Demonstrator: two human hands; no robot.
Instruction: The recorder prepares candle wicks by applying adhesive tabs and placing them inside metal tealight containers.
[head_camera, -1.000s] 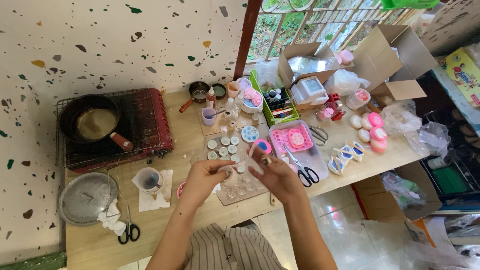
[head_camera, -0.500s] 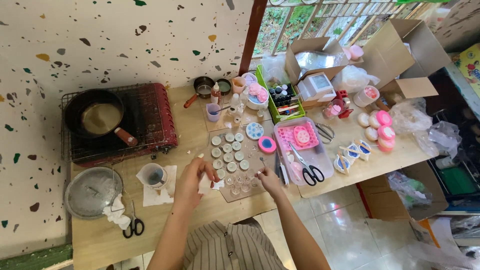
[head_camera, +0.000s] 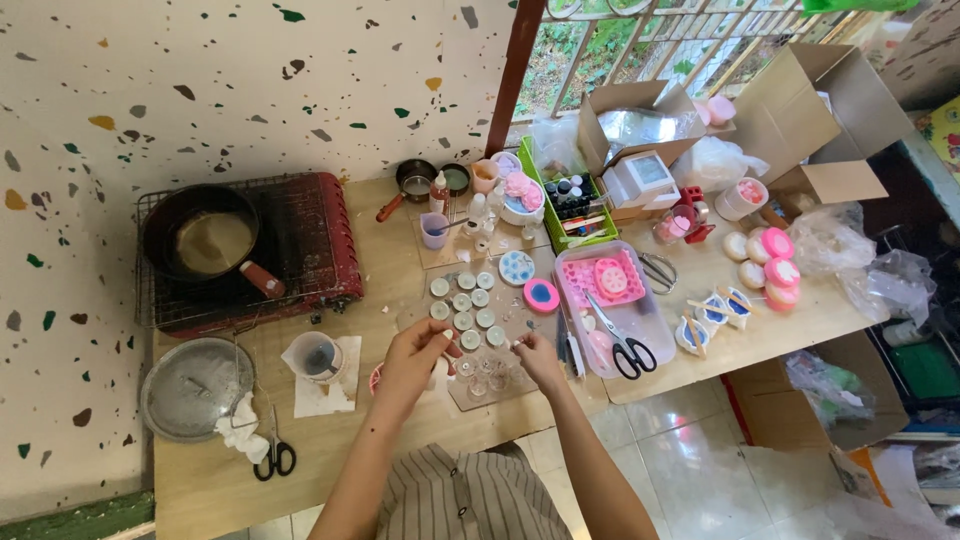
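**Bench inspection: both hands at the small clear jars**

Wooden table stands against a speckled wall, tiled floor at its near edge. My left hand is curled, fingertips pinched on something small I cannot identify. My right hand is likewise pinched, touching the small clear jars on their board. Beyond: filled round tins, black-handled scissors, red stove with pan.
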